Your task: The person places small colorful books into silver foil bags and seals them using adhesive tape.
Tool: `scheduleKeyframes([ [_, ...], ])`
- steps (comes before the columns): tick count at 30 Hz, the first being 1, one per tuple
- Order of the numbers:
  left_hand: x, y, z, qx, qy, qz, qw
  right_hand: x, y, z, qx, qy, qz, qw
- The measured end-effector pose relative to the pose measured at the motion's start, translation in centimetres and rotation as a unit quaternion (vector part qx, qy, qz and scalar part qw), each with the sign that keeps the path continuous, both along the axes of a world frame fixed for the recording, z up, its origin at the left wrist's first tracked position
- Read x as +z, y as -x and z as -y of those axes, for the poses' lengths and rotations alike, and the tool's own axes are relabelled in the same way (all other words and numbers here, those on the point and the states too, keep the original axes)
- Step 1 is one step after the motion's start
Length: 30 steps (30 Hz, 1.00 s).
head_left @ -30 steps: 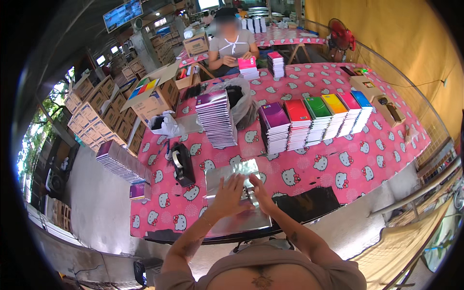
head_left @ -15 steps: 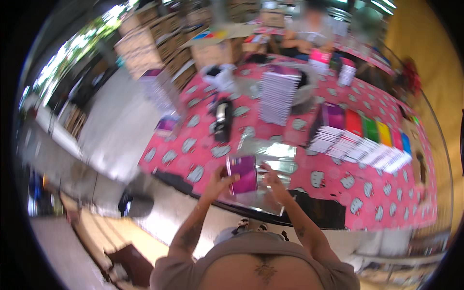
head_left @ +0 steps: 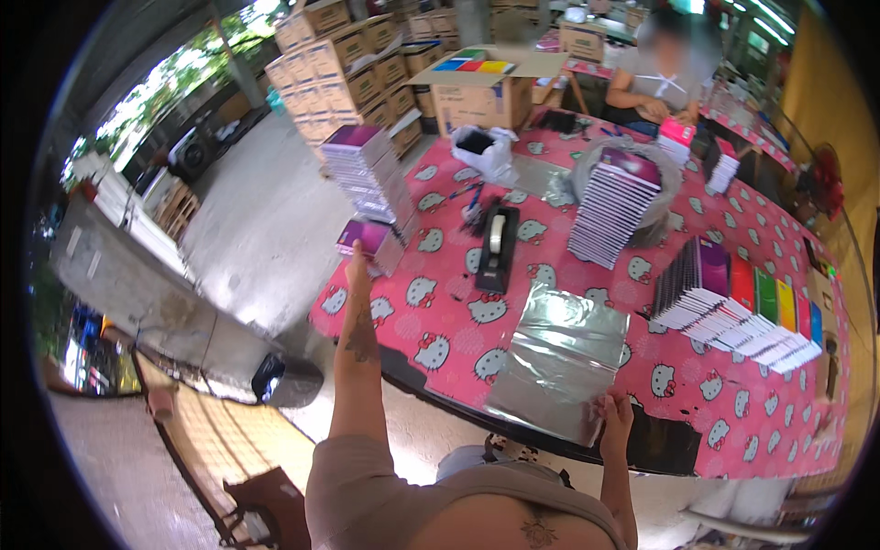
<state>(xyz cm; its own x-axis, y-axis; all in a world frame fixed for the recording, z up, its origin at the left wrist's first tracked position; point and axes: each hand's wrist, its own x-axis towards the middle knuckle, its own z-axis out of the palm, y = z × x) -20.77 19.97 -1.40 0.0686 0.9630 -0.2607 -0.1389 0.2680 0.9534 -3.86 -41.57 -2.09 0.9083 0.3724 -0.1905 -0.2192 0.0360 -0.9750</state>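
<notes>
My left hand (head_left: 358, 259) reaches out to the far left, gripping the near edge of a purple notebook (head_left: 367, 236) on top of a low stack. Right behind it rises a taller stack of purple notebooks (head_left: 357, 137), shiny along the sides. Near the table's front edge, my right hand (head_left: 617, 418) has its fingers curled at the near right corner of a clear plastic sheet (head_left: 559, 357). The sheet lies flat and glossy among others like it. A black tape dispenser (head_left: 497, 247) stands between the stacks and the sheets.
A tall notebook stack (head_left: 612, 206) stands mid-table beside plastic bags. To the right lies a leaning row of notebooks (head_left: 733, 307) with coloured covers. Cartons (head_left: 330, 73) are piled behind, near an open box (head_left: 481, 96). A person (head_left: 660, 82) sits at the far side.
My left hand has carried the purple notebook from over the plastic sheets to the low stack at the left. My right hand has come nearer, to the sheets' corner. The view has shifted.
</notes>
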Motion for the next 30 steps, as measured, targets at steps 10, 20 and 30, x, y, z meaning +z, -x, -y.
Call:
scheduleKeyframes([
  [10, -0.5, 4.9, -5.1, -0.089, -0.08, 0.022, 0.993, 0.5, -0.1, 2.5, -0.058, -0.004, -0.002, 0.998],
  [20, 6.0, -16.5, 28.4, -0.108, -0.574, -0.188, 0.79, 4.4, -14.8, 17.2, -0.165, 0.316, 0.37, 0.858],
  [30, 13.8, -37.6, 69.1, -0.443, -0.695, 0.008, 0.566, 13.2, -41.2, 33.8, -0.205, 0.519, 0.465, 0.687],
])
